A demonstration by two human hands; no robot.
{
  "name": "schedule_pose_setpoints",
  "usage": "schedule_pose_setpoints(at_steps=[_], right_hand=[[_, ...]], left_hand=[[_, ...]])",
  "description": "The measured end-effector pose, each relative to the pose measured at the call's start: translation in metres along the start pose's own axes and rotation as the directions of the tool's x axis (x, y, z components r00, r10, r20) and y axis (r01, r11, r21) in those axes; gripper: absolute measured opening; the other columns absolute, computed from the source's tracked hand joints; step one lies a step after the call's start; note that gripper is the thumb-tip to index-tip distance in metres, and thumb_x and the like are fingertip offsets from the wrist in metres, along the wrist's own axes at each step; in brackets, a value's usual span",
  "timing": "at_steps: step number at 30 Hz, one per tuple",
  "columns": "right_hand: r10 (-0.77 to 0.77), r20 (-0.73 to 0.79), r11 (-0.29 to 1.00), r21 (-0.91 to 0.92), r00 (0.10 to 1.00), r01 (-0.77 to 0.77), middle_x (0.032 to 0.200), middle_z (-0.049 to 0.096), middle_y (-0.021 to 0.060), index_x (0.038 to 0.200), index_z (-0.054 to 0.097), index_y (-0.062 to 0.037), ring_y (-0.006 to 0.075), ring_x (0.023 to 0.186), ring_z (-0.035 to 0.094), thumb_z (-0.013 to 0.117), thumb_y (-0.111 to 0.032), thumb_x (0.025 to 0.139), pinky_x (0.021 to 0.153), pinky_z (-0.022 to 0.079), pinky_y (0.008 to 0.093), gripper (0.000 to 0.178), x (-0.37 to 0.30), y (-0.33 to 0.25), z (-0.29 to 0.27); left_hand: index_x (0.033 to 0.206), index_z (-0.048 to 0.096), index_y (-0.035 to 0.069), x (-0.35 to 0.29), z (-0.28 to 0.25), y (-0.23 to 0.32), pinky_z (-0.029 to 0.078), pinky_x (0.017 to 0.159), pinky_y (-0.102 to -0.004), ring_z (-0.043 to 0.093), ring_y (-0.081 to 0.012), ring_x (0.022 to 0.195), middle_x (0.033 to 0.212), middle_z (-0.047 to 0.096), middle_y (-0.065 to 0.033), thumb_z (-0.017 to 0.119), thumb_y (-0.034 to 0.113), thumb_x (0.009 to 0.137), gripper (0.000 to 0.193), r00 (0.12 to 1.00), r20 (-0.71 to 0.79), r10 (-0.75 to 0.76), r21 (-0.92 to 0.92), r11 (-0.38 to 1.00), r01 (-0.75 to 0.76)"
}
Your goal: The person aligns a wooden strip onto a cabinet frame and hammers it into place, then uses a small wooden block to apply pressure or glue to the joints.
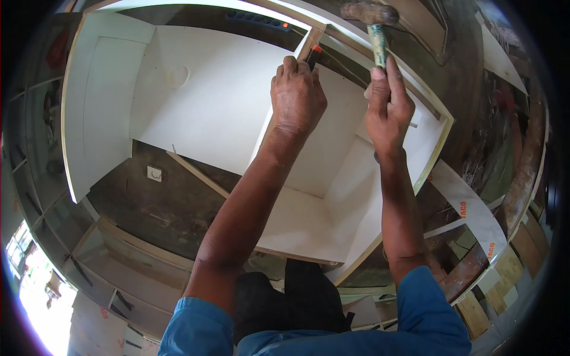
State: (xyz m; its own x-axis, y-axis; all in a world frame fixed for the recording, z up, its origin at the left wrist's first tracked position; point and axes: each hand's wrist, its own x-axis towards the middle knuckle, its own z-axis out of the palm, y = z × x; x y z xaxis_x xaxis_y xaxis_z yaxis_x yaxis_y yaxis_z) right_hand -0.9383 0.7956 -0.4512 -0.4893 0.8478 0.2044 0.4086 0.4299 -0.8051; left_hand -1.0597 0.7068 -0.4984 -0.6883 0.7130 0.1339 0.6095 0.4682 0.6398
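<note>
My right hand grips a hammer by its worn, paint-flecked handle, the dark head raised above the cabinet's far edge. Closed round a black tool handle with an orange-red end is my left hand; the rest of that tool is hidden by the fingers. This hand is at the far end of the upright divider of a large white cabinet carcass. Raw wood shows on the cabinet's edges.
A dark power strip lies beyond the cabinet's far panel. A wooden strip slants across the dark floor near a small white square box. Wood offcuts and white printed sheeting lie to the right.
</note>
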Motion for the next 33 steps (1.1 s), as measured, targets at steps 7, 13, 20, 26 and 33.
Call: schedule_pose_setpoints(at_steps=[7, 13, 20, 26, 33], right_hand=[[0.015, 0.180, 0.934, -0.353, 0.984, 0.050, 0.092, 0.072, 0.0163, 0.135, 0.057, -0.0018, 0.0275, 0.078, 0.069, 0.053, -0.030, 0.104, 0.069, 0.051, 0.0356, 0.042, 0.012, 0.008, 0.012], [0.008, 0.097, 0.971, -0.238, 0.995, 0.016, 0.086, 0.067, 0.0130, 0.134, 0.059, -0.0032, 0.0216, 0.071, 0.064, 0.054, -0.030, 0.103, 0.065, 0.050, 0.0339, 0.041, 0.008, 0.005, 0.008], [-0.090, 0.061, 0.969, -0.225, 0.994, 0.102, 0.074, 0.057, 0.0080, 0.133, 0.058, 0.0009, 0.0127, 0.062, 0.052, 0.055, -0.028, 0.103, 0.058, 0.046, 0.0303, 0.042, 0.011, 0.036, 0.010], [0.113, 0.115, 0.972, -0.220, 0.987, -0.085, 0.070, 0.056, 0.0091, 0.135, 0.057, -0.0002, 0.0147, 0.060, 0.052, 0.055, -0.030, 0.103, 0.059, 0.046, 0.0314, 0.043, 0.011, -0.013, 0.005], [-0.055, 0.180, 0.923, -0.367, 0.982, 0.119, 0.110, 0.069, 0.0238, 0.135, 0.058, -0.0032, 0.0352, 0.087, 0.070, 0.052, -0.035, 0.103, 0.080, 0.053, 0.0385, 0.045, 0.016, 0.024, 0.013]], left_hand=[[0.084, 0.060, -0.003, 0.001, 0.002, 0.001, 0.052, 0.070, -0.0458, 0.060, -0.0325, 0.078, 0.084, 0.053, -0.0151, 0.060, 0.011, 0.091, 0.015, 1.000, -0.021, -0.004, -0.012, 1.000, 0.004], [0.081, 0.059, -0.003, 0.001, 0.002, 0.003, 0.051, 0.070, -0.0461, 0.060, -0.0334, 0.078, 0.084, 0.054, -0.0158, 0.060, 0.011, 0.091, 0.017, 1.000, -0.022, -0.022, -0.028, 0.999, 0.022], [0.081, 0.059, -0.003, 0.002, 0.003, 0.007, 0.051, 0.070, -0.0464, 0.060, -0.0337, 0.078, 0.084, 0.054, -0.0161, 0.061, 0.011, 0.090, 0.017, 1.000, -0.021, -0.021, -0.050, 0.999, 0.020], [0.081, 0.058, -0.003, -0.001, 0.001, -0.002, 0.052, 0.070, -0.0465, 0.060, -0.0338, 0.077, 0.084, 0.054, -0.0164, 0.061, 0.010, 0.090, 0.016, 1.000, -0.031, 0.000, -0.007, 1.000, 0.000], [0.080, 0.058, -0.003, 0.002, 0.002, 0.004, 0.052, 0.070, -0.0461, 0.060, -0.0339, 0.077, 0.084, 0.054, -0.0164, 0.061, 0.010, 0.090, 0.016, 0.993, -0.073, 0.091, 0.019, 0.996, -0.090]])
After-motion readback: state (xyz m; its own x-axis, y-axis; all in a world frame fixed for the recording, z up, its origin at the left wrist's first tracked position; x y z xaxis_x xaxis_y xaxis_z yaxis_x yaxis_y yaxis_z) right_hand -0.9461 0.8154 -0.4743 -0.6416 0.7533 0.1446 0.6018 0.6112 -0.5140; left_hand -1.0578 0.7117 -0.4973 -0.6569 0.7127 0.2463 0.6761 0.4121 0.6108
